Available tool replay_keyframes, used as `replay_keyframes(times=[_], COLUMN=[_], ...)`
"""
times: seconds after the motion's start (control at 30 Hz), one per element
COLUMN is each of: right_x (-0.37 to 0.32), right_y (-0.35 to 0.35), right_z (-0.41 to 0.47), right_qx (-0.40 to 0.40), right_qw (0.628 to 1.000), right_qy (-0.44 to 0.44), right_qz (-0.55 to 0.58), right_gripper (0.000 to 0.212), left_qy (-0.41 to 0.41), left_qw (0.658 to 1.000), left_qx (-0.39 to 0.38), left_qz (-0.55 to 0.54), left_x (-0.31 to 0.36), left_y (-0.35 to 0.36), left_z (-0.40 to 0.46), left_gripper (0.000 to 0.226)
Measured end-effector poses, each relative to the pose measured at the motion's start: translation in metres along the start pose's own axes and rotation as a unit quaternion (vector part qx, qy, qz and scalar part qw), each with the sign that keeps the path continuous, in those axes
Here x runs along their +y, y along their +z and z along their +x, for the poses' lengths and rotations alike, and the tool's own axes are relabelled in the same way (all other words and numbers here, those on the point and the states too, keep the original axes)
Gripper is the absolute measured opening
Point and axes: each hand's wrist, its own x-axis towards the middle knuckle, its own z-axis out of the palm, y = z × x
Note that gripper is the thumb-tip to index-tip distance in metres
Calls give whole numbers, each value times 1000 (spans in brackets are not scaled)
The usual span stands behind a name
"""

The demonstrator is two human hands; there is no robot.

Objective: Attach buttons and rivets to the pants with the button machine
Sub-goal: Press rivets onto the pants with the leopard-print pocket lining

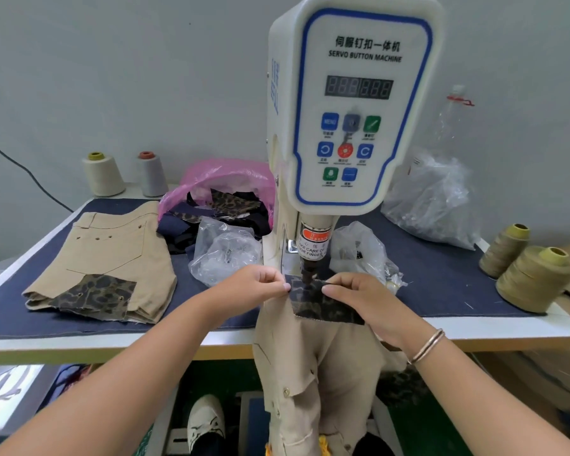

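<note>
Both hands pinch leopard patch [323,306] of pants [313,363] flat under punch [308,274] of button machine [359,103] — left hand [260,284] left of punch, right hand [359,294] right of it. Imo keep fabric taut w/ fingertips clear of punch — mark centred before firing.

Button machine [352,103] at table [507,327] centre; pants [313,357] under its head. Folded pants [112,258] left, thread cones [533,278] right. Bags [224,248] behind.
</note>
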Motion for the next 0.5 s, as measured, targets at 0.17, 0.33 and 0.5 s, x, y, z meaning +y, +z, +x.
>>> replay_keyframes(times=[0.17, 0.33, 0.5], right_x=[10, 15, 18], right_y=[-2, -2, -4], right_z=[8, 11, 12], right_qx=[5, 22, 24], right_qw=[1000, 999, 999], right_qy=[-6, -14, -14], right_qz=[17, 22, 21], right_gripper=[16, 17, 16], left_qy=[2, 8, 10], left_qw=[1000, 999, 999], left_qx=[19, 35, 32], left_qz=[-15, -30, -25], left_x=[-7, -10, -11], left_y=[0, 0, -2], left_z=[9, 12, 15], left_gripper=[21, 20, 19])
